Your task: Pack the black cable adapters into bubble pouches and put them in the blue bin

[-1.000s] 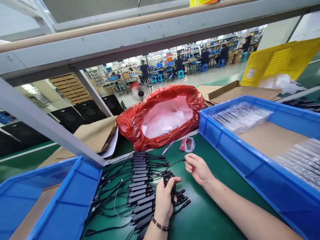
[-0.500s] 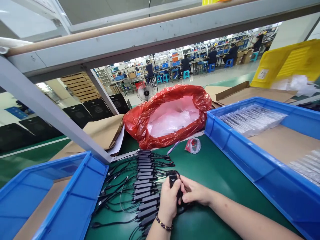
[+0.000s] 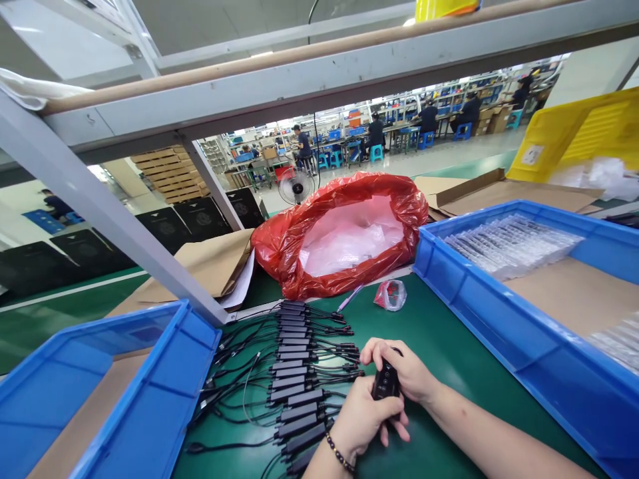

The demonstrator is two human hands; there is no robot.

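A small black oblong device [image 3: 386, 382] with small round marks on its face is held between both hands above the green table. My left hand [image 3: 368, 409], with a beaded bracelet at the wrist, grips its lower end, thumb across the front. Around its upper end and right side curl the fingers of my right hand [image 3: 407, 369]. Part of the device is hidden by the fingers. To the left of my hands, a row of black cable boxes [image 3: 293, 374] lies on the table, thin black leads running out at both ends.
Blue bins stand at left [image 3: 140, 399] and right [image 3: 479, 303]; the right one holds clear-bagged pieces [image 3: 514, 243]. A red plastic bag [image 3: 284, 256] with white wrapping sits behind. A pen [image 3: 350, 297] and a small clear bag [image 3: 392, 295] lie before it. A metal shelf bar [image 3: 299, 76] crosses overhead.
Both hands have moved right with the black device, away from the row. The device's marked face now shows more, and my right hand has shifted to its upper end.
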